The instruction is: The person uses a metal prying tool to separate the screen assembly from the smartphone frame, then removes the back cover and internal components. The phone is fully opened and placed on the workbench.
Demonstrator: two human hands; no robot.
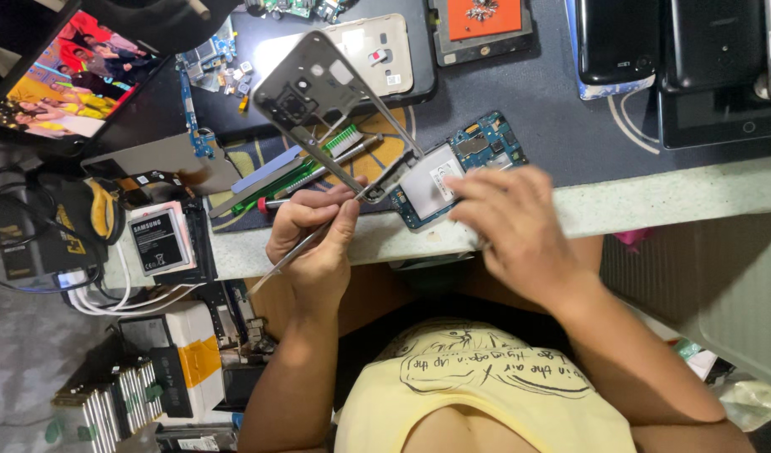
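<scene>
A grey phone frame [335,109] sticks up over the dark work mat [536,109]. It is thin and flat, with a hole for the camera near its top and a big open middle. The person's left hand [314,239] pinches its bottom edge between thumb and fingers. A thin metal tool [297,252] is tucked in the same hand and pokes out past the palm.

Just beside the frame lies a blue circuit board [465,164] with a shiny silver plate on it. The right hand [511,222] rests flat on the board's near end, fingers spread, pressing it down; it covers that part of the board.

Under the frame lie a green brush [339,143] and some slim tools. Behind it sits a pale phone back [377,50]. To one side are a phone battery [157,242], yellow cutters [104,210] and white cables [125,298]. A tablet [62,75] shows a bright picture. Black phones [616,38] lie on the far side. The bench edge [671,201] is pale and smooth.
</scene>
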